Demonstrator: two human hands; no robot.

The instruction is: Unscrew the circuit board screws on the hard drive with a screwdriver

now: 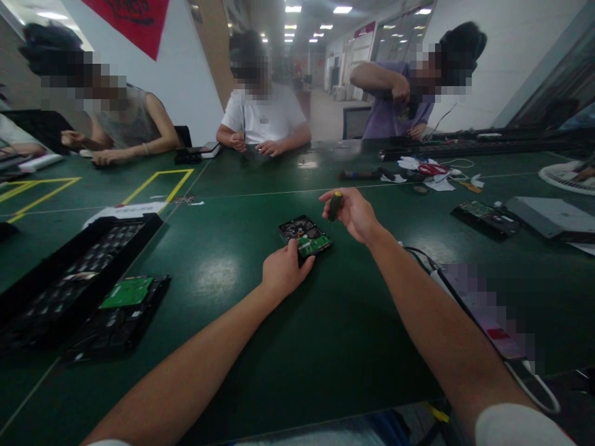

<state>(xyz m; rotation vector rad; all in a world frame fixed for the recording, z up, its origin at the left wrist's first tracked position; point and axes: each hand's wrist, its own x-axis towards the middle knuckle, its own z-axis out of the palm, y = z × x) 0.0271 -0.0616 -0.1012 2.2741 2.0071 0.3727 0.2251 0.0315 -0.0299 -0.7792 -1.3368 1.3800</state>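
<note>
A black hard drive with a green circuit board [312, 245] lies on the green table in front of me, board side up. My left hand [284, 267] grips its near left edge, thumb and fingers closed on it. In my right hand [352, 212] is a screwdriver [333, 205] with a dark green and yellow handle. It stands nearly upright, with its thin shaft pointing down at the drive's right edge. Whether the tip touches a screw is too small to tell.
A long black tray [79, 272] and black parts with a green board [127, 292] lie at left. At right are a phone [488, 310] with a cable, another drive [486, 218] and a grey metal box [553, 218]. Several people sit across the table.
</note>
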